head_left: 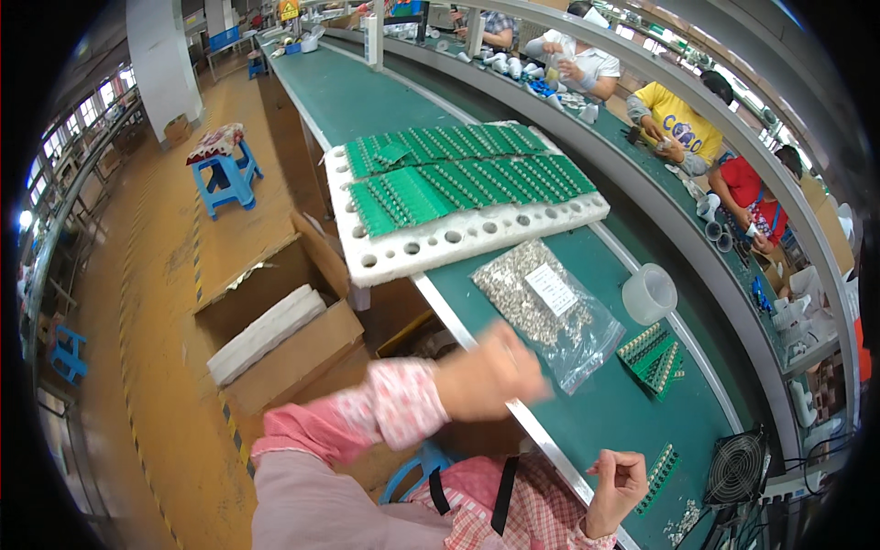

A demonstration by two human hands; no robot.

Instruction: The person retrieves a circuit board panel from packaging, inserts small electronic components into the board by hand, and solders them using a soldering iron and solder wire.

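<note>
My left hand [493, 371], smeared by motion, passes over the near metal edge of the green workbench; its fingers cannot be made out. Lower right, my right hand [616, 490] has its fingers curled together, and whatever they hold is hidden. Just beside it lies a green circuit board strip [658, 478] with a row of small parts. Beyond the left hand is a clear plastic bag [513, 280] of small metallic pieces with a white label. A few overlapping green board strips [653, 362] rest to its right, near a translucent white cup [649, 293].
A white foam slab [477, 246] with holes carries rows of green circuit boards [495, 188]. Loose small parts [683, 522] lie near a black fan [736, 467]. Left of the bench stand a cardboard box [293, 357] and a blue stool [225, 183]. Several co-workers sit across the line.
</note>
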